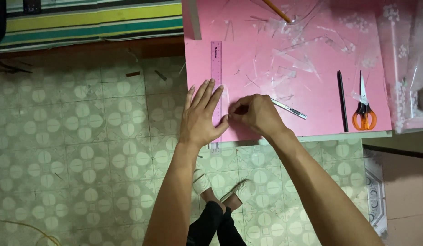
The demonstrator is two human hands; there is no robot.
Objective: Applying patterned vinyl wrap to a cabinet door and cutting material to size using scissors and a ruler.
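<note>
One ruler (216, 68) under left hand (201, 116) (flat)

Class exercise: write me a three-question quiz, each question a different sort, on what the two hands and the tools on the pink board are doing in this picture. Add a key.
1. True or false: the left hand lies flat on the purple ruler.
2. Which tool lies nearest the right edge of the pink board?
A. the orange-handled scissors
B. the black pen
C. the utility knife
3. Fill in: the right hand has its fingers pinched together beside the left hand's ____.

Key
1. True.
2. A.
3. Thumb. What the grip pinches is too small to tell.
</note>
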